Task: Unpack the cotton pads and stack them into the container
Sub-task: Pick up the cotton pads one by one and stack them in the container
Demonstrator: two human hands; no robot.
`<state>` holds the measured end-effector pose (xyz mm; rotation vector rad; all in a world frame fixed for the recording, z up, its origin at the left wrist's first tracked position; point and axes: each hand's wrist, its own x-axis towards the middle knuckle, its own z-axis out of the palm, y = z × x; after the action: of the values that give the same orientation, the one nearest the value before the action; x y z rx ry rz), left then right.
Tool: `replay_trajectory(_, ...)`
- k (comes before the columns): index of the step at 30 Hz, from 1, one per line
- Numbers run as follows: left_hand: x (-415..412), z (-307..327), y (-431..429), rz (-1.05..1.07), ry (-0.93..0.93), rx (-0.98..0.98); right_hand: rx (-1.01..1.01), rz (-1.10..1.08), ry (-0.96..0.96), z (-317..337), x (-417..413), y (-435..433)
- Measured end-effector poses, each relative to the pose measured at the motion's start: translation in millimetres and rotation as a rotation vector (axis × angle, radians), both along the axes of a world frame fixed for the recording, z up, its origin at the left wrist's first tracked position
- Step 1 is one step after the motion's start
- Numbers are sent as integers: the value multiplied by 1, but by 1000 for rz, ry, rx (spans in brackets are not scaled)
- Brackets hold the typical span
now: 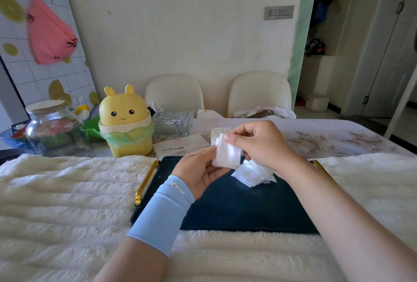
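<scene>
left hand (198,169) and right hand (259,144) are pinching a stack of cotton pads (228,153) over the tray's (237,209) 12 o'clock end, loose pads (252,175) lying at 4 o'clock; stacking seems underway, calling for level lowering into the container.

Left hand (198,169), pale blue sleeve (162,211) on wrist, holds stack of cotton pads (228,153) from below, above dark blue tray (237,209). Right hand (259,144) pinches stack's upper edge, thumb on front. White heap (252,174) on tray under right hand; pads or wrapper, unclear. Tray, gold handles, sits on fluffy white cover (67,191) over table (338,137). Behind: yellow bunny-faced bin (125,121) with green liner, glass jar (54,128) at its left, glass dish (173,123) at its right. Two cream chairs (174,92) at far side.
</scene>
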<state>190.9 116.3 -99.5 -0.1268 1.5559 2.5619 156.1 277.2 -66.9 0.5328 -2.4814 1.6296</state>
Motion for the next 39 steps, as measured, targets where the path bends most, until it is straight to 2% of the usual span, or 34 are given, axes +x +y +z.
replay_trajectory(3, -1, 0, 1, 42, -3, 27, -7, -9, 21, 0, 0, 0)
replay_trajectory(11, 1, 5, 0, -63, 13, 51, 166, -96, 154, -7, -3, 0)
replay_trajectory(14, 1, 7, -2, -108, 61, -53, 151, -74, 132, -3, -4, 3)
replay_trajectory(17, -3, 9, 0, -81, 78, -231, 21, 26, -46, 2, -5, 10)
replay_trajectory(20, -16, 17, 4, -29, 95, -352, 19, -13, -19, 8, -9, 25)
replay_trajectory(24, -41, 30, 10, 68, 100, -385, 257, -142, 54, 9, -22, 55)
replay_trajectory(28, -57, 34, 25, 108, 67, -304, 484, -158, -25, 2, -32, 76)
replay_trajectory(31, -58, 26, 35, 124, 47, -242, 580, -142, -103, -5, -33, 71)
replay_trajectory(36, -58, -1, 34, 183, 35, -253, 656, -34, -234, -14, -31, 58)
replay_trajectory(39, -60, -5, 27, 207, 21, -261, 523, -5, -235, -11, -30, 59)
